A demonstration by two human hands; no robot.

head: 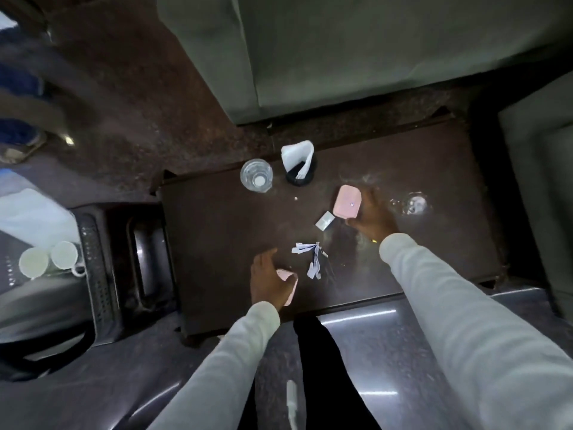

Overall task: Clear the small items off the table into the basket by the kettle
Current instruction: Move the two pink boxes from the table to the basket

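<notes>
A clear drinking glass [256, 179] is seen upright beside a black holder [300, 178] stuffed with white napkins [297, 155]. Two white cups [48, 259] are stood side by side at the far left. A grey sofa [356, 48] is seen beyond.

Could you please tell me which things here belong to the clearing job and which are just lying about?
Part of the job: pink case, silver packet, paper scraps, pink item under the left hand, right hand.

Just lying about: glass, napkin holder, white cups.

glass [256, 175] and napkin holder [299, 169] crowd far edge, table [217, 231] left bare
</notes>
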